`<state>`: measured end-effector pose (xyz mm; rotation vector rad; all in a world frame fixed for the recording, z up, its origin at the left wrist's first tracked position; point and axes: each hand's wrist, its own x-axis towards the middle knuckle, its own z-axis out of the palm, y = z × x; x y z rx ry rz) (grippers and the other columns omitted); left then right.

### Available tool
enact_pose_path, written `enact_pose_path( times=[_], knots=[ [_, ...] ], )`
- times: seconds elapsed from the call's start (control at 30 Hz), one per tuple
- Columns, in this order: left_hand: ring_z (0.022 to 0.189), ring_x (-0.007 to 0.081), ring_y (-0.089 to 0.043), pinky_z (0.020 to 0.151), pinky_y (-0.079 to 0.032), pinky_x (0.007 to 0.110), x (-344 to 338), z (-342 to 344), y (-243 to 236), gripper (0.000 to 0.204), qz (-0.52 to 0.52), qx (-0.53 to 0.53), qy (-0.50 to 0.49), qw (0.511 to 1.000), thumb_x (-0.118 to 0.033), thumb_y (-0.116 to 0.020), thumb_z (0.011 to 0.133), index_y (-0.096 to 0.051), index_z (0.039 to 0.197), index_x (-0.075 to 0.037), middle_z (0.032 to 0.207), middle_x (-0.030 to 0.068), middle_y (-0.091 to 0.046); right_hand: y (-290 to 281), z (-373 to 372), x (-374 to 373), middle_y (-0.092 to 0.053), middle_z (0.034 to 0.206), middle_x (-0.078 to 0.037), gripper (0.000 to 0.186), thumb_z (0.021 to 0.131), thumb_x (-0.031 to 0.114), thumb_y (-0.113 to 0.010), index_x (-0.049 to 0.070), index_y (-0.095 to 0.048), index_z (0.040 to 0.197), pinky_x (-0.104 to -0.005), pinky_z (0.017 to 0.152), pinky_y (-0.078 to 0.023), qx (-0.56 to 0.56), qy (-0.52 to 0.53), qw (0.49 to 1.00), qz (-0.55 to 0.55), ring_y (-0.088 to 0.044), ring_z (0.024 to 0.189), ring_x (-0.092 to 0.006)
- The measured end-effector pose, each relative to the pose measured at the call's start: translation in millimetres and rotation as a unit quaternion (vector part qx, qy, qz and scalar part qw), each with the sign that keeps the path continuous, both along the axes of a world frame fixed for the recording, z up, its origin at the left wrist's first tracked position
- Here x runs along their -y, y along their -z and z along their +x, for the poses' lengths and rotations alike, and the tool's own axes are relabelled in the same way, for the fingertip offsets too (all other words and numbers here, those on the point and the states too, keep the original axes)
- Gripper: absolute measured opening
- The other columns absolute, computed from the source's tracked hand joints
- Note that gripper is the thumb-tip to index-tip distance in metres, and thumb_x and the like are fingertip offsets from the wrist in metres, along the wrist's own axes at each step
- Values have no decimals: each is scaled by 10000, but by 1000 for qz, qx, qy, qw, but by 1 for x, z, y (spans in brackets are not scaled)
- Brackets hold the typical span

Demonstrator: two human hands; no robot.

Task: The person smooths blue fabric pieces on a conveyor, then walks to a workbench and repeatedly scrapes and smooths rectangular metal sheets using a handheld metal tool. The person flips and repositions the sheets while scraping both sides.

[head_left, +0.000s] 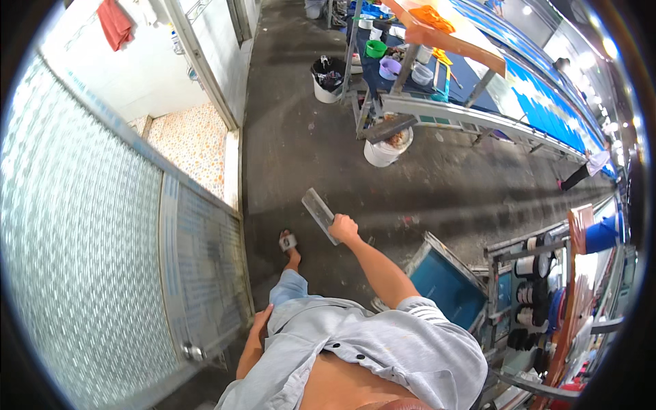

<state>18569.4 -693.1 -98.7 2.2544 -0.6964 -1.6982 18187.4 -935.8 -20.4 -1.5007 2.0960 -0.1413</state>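
Note:
My right hand point(343, 227) is stretched out ahead of me, closed around the edge of a long, flat, grey squeegee point(320, 213). The squeegee is held at a slant above the dark floor, its far end pointing ahead and to the left. My left hand point(262, 317) hangs at my side, next to my light blue shorts point(288, 287). Its fingers lie loosely against the cloth, partly hidden, and nothing shows in them.
A frosted-glass door point(89, 225) stands at my left, beside a tiled room point(188, 147). Ahead are a white bucket point(387, 154), a black-lined bin point(328, 92) and a long blue table point(547, 102). A blue-panelled frame point(447, 287) and a rack point(502, 273) stand at right. A person point(593, 165) walks far right.

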Motion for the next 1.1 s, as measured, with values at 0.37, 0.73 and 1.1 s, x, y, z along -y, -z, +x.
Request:
enact_pose_path(
  times=[0.37,0.73,1.1],
  knots=[
    [763,237,-652,622,-491,406,429,25,99,513,-6,-25,104,994,-481,-751,848,-728,961,19,886,131,-709,32,-94,169,-681,1249,-168,420,808,280,-653,79,-719,1171,-455,948,-544,-40,121,949,287,-651,1168,-349],
    [554,168,-535,506,-415,350,879,-65,45,370,-155,-6,78,985,-372,-712,874,-672,777,-17,650,60,-595,114,-165,314,-685,1168,-214,365,885,302,-612,45,-710,1125,-455,930,-534,78,-10,906,416,-666,1109,-355],
    [876,220,-627,685,-494,412,1114,-108,56,513,50,-123,-49,990,-554,-636,925,-722,1012,-56,985,88,-695,48,-196,962,-668,1186,-233,390,797,287,-643,-1,-699,1053,-483,906,-541,42,112,992,30,-649,1115,-398]
  ],
)
